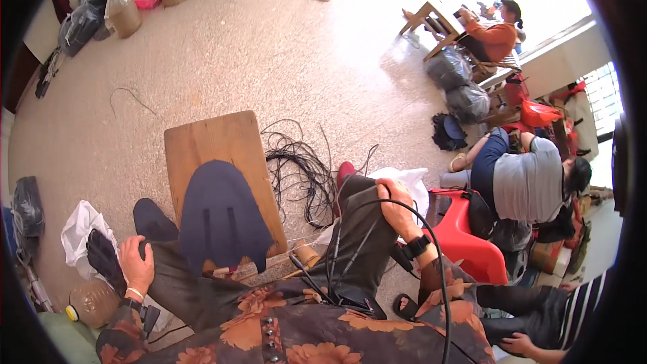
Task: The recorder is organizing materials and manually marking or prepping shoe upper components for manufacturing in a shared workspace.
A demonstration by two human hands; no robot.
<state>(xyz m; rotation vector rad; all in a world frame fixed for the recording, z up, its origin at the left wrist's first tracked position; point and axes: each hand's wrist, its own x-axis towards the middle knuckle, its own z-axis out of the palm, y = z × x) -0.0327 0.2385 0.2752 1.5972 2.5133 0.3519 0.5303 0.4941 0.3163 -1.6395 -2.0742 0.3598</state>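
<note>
My left hand [137,266] rests over my left knee, its fingers laid out on the dark trousers and nothing seen in them. On my right knee lies my right hand [396,209], fingers spread over the cloth, a black watch [416,247] on its wrist. Between my knees a dark navy fabric piece [222,219], rounded at the far end and with two slits, lies on a wooden board [212,138]. Neither hand touches it. A dark rounded thing [153,221] shows beyond my left knee; whether it is a shoe I cannot tell.
A tangle of black cords [303,168] lies on the floor right of the board. One black cable [441,276] arcs past my right arm. A red plastic stool [468,239] stands at right, near a seated person [532,185]. A white bag [84,236] lies at left beside a jug [94,303].
</note>
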